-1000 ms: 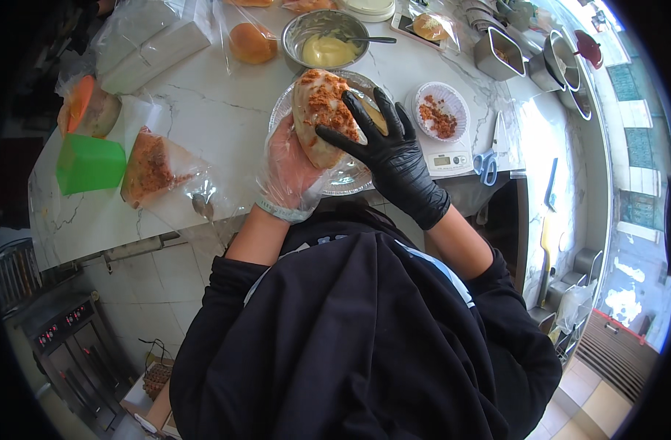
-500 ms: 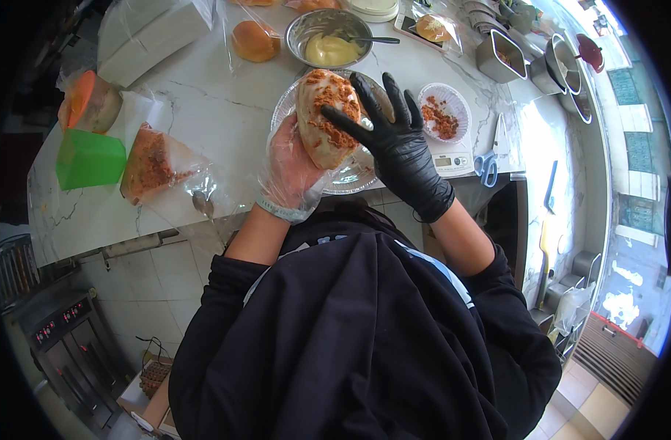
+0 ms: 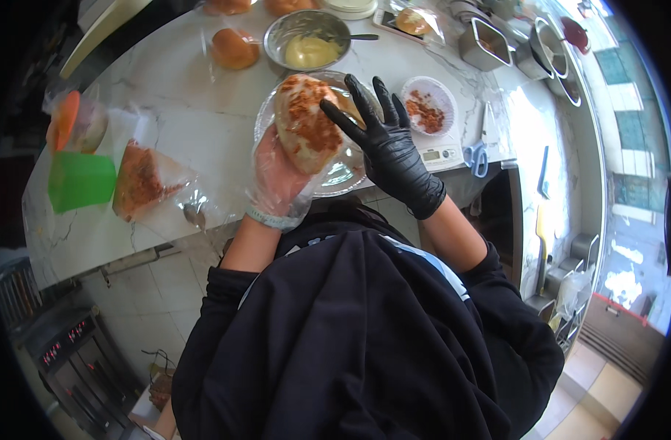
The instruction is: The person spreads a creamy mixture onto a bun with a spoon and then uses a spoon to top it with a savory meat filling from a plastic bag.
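Observation:
In a clear plastic glove, my left hand (image 3: pixel 275 172) grips a bun (image 3: pixel 306 125) coated with pale cream and reddish-brown crumbly floss. The bun is raised over a round foil tray (image 3: pixel 343 180). My right hand (image 3: pixel 394 150), in a black glove, is spread with its fingers apart; the index fingertip reaches the bun's right edge, and I cannot tell if it touches. To the right, a white paper dish (image 3: pixel 449 110) of reddish-brown floss (image 3: pixel 425 114) rests on a kitchen scale (image 3: pixel 439 155). Behind the tray stands a metal bowl (image 3: pixel 275 42) of yellow cream (image 3: pixel 310 53) with a utensil in it.
A plain bun (image 3: pixel 235 48) lies in plastic at the back. On the left are a green container (image 3: pixel 82 183) and a plastic bag of floss (image 3: pixel 146 180). Blue-handled scissors (image 3: pixel 476 159) lie beside the scale. Metal containers (image 3: pixel 485 45) stand at the back right.
The view has shifted, so the table contents sit further left. The bun has tilted a little in my left hand, and my right hand stays spread beside it.

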The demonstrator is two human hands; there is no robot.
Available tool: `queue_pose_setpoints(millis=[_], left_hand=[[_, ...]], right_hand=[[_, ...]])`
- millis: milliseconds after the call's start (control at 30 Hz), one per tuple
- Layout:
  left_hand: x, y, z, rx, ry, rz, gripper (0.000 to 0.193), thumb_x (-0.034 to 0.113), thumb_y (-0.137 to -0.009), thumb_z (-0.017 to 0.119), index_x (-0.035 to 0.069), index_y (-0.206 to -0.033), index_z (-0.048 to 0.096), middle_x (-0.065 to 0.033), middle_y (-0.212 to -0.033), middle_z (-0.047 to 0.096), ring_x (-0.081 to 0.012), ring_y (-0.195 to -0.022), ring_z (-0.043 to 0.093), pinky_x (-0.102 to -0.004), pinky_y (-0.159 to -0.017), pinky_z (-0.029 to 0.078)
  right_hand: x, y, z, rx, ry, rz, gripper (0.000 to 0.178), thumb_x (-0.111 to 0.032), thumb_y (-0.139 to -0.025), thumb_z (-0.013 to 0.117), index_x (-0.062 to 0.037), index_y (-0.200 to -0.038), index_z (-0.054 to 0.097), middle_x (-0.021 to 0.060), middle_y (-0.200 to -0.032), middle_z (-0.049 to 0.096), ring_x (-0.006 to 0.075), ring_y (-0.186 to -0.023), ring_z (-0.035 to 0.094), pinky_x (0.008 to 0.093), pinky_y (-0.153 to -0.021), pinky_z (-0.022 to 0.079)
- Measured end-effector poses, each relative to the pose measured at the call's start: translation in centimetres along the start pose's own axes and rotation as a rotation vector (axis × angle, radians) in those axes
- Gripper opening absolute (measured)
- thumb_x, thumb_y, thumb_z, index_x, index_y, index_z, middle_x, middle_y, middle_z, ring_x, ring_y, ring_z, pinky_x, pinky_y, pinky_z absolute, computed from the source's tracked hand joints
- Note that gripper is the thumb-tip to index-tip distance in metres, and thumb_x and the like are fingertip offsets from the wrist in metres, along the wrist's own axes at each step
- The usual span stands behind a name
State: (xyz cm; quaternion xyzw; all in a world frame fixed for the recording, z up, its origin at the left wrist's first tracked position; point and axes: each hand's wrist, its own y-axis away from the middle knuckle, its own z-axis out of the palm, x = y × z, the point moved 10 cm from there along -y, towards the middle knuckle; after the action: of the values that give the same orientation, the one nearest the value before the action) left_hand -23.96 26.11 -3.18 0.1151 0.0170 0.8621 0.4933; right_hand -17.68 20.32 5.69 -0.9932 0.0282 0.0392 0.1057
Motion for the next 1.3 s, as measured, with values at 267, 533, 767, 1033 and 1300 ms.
queue_pose_setpoints(millis=[267, 533, 767, 1033, 1300], left_hand=[[1.1, 0.7, -4.3, 0.132, -0.046, 0.037, 0.051, 0.033, -0.089, 0.039, 0.006, -0.131, 0.033, -0.0144, -0.13, 0.041, -0.0304, -0.119, 0.043, -0.0481, -0.098, 0.035], [0.2, 0.4, -3.2, 0.047, -0.021, -0.041, 0.052, 0.034, -0.088, 0.039, 0.007, -0.131, 0.033, -0.0137, -0.131, 0.04, -0.0293, -0.12, 0.041, -0.047, -0.098, 0.035], [-0.1, 0.1, -1.6, 0.054, 0.011, -0.009, 0.05, 0.033, -0.089, 0.035, 0.007, -0.132, 0.033, -0.0125, -0.131, 0.04, -0.0282, -0.119, 0.042, -0.0462, -0.099, 0.035], [0.5, 0.6, -0.5, 0.075, 0.0, 0.038, 0.046, 0.031, -0.091, 0.031, 0.008, -0.131, 0.033, -0.0123, -0.129, 0.042, -0.0277, -0.118, 0.043, -0.0462, -0.098, 0.036], [0.5, -0.2, -0.1, 0.056, -0.026, 0.066, 0.044, 0.03, -0.092, 0.029, 0.007, -0.13, 0.035, -0.0123, -0.128, 0.043, -0.0269, -0.117, 0.045, -0.0453, -0.098, 0.036]], right_hand=[[17.9, 4.4, 2.9, -0.242, -0.381, 0.674, 0.033, -0.003, -0.073, 0.062, -0.004, -0.106, 0.06, 0.0178, -0.098, 0.061, 0.0242, -0.088, 0.062, 0.0311, -0.075, 0.049], [17.8, 2.9, 5.1, -0.19, -0.381, 0.437, 0.033, 0.0, -0.067, 0.067, -0.0021, -0.1, 0.061, 0.0163, -0.084, 0.06, 0.0261, -0.075, 0.062, 0.0333, -0.065, 0.051], [18.2, 3.2, 4.7, -0.136, -0.496, 0.48, 0.017, 0.0, -0.071, 0.063, 0.0012, -0.088, 0.062, 0.0109, -0.076, 0.062, 0.0176, -0.065, 0.063, 0.0285, -0.056, 0.05], [22.1, 3.8, 3.9, -0.118, -0.813, 0.583, 0.024, -0.004, -0.073, 0.061, -0.0007, -0.096, 0.065, 0.0073, -0.084, 0.067, 0.0099, -0.073, 0.059, 0.0248, -0.069, 0.048], [14.2, 0.1, -0.5, -0.169, -1.215, 0.479, 0.025, -0.004, -0.079, 0.058, 0.0022, -0.103, 0.061, 0.0098, -0.095, 0.064, 0.0145, -0.087, 0.061, 0.0253, -0.084, 0.046]])
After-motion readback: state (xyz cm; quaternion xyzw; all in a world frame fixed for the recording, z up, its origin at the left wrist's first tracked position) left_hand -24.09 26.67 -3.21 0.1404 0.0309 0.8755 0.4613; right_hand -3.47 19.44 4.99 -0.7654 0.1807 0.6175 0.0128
